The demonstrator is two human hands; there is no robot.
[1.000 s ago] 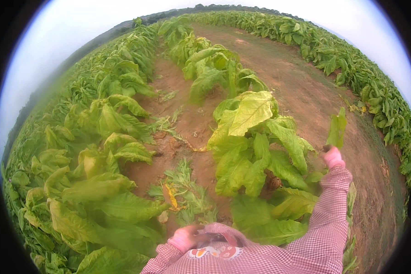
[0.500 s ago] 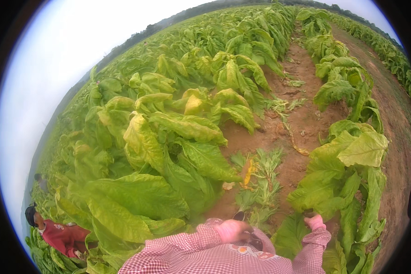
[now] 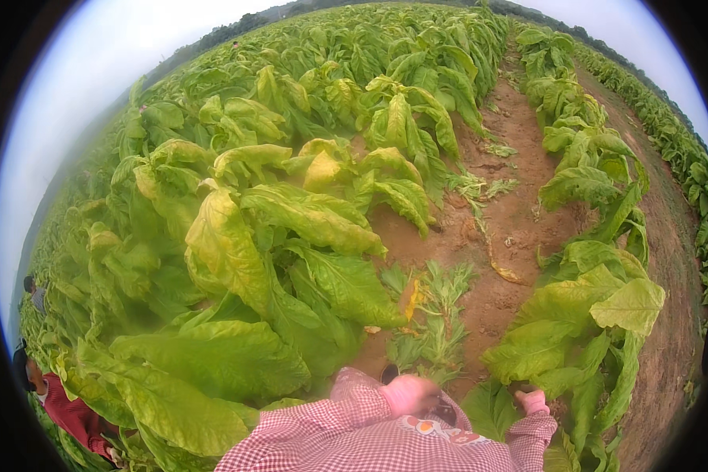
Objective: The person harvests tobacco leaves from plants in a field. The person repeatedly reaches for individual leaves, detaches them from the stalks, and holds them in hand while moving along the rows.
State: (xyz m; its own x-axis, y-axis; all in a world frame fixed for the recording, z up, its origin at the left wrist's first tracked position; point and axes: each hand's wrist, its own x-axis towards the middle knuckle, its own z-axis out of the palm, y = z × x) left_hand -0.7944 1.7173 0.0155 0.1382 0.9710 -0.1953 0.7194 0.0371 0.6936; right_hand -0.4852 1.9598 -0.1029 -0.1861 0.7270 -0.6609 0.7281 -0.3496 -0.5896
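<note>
1. Broadly, the field (image 3: 354, 67) fills the view: rows of large, drooping, yellow-green leaves, divided by a bare soil strip (image 3: 519, 193).
2. Left plants (image 3: 220, 350) stand close to the person, their broad leaves hanging toward the soil strip.
3. Right plant (image 3: 551, 311) is the work point. It stands on the right side of the soil strip, ahead of and above the right hand (image 3: 529, 398).
4. A co-worker (image 3: 75, 413) in red is at the far left edge, partly hidden by leaves.
5. Loose greens (image 3: 440, 315) lie on the soil strip between the two sides, with a yellow leaf (image 3: 414, 300) among them.
6. Low leaf (image 3: 489, 409) lies just beside the right hand, at the foot of the right plant.
7. Right hand: placed among the lowest foliage. Grip cannot be told; the fingers are partly hidden.
8. Left hand (image 3: 417, 395): bent across the front of the shirt (image 3: 330, 436), apart from the plants. Grip cannot be told; the hand is blurred.
9. Step in hand, by judgement: reaching in at the plant's base.
10. Next move, by judgement: calls for finger contact near a leaf's stalk, clear of neighbouring leaves.
</note>
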